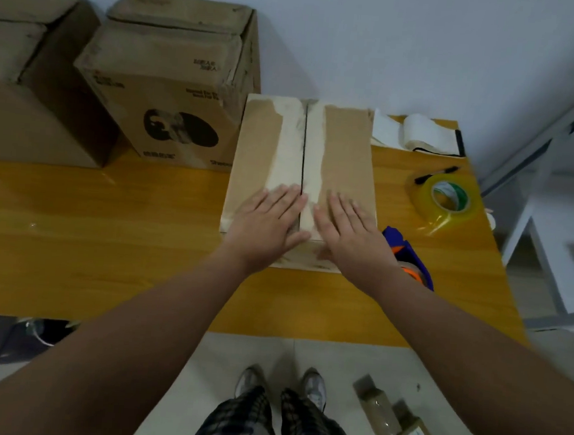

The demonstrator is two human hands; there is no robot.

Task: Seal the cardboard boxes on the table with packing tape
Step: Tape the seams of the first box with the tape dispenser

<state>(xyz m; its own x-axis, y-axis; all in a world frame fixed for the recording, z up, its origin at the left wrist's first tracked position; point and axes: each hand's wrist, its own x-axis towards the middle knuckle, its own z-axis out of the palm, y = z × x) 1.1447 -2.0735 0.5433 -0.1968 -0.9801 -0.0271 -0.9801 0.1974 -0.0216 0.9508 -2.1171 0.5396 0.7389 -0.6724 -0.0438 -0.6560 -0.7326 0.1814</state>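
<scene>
Fingers: I see both sets of fingers [285, 196] straight and flat, holding nothing. The left hand [268, 221] presses the left flap and the right hand [349, 231] the right flap, one on each side of the seam [304, 143].
Risk at the seam: I judge that if I lift a hand to fetch tape, that flap may spring up and widen the dark gap.
Risk with the surface: pale, scuffed strips run along both flap edges, and fresh tape might grip poorly there.
Box look: the cardboard box [260, 146] is plain brown, its flaps closed and nearly meeting. I see no fresh tape across it.
Box place: it sits on the yellow desk [105, 237] right in front of me, with its near end at my palms.
Tape: the clear roll [446, 202] lies well to the right. The blue and orange dispenser [413, 258] sits just beside my right wrist.
Behind: more boxes [171, 105] are stacked at the back left.
</scene>
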